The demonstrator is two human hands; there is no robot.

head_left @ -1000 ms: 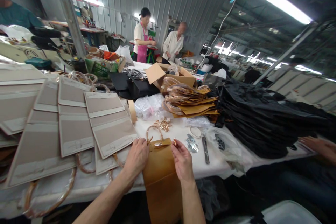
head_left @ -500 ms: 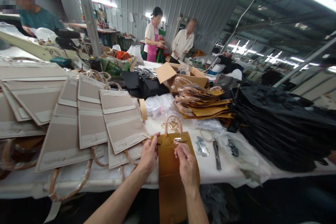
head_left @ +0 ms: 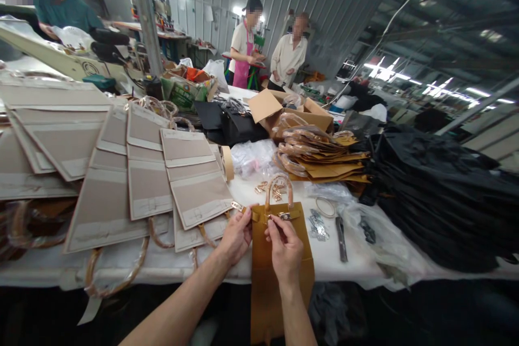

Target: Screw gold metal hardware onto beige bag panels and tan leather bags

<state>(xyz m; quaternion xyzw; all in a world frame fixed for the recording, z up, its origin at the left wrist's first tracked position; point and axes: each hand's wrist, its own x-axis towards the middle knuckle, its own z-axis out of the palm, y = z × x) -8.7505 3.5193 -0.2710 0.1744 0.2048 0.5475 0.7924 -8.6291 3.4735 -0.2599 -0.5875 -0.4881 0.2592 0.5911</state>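
A tan bag piece [head_left: 279, 275] with a wrapped loop handle hangs over the white table's [head_left: 324, 259] front edge. My left hand [head_left: 235, 238] pinches its top left corner, where a small gold metal strap end sticks out. My right hand [head_left: 284, 246] pinches a small gold clasp fitting [head_left: 279, 217] at the top middle of the piece. A little heap of gold metal fittings [head_left: 270, 189] lies just beyond the handle.
Beige flat panels [head_left: 141, 173] fan out on the left. A stack of tan pieces [head_left: 324, 159] and a heap of black bags [head_left: 438, 194] fill the right. A dark tool [head_left: 341, 238] and a ring lie nearby. Three people work farther back.
The tan piece has been drawn up and turned upright, its loop handle now standing above the top edge. Both hands stayed pinched at its top. The camera shifted left.
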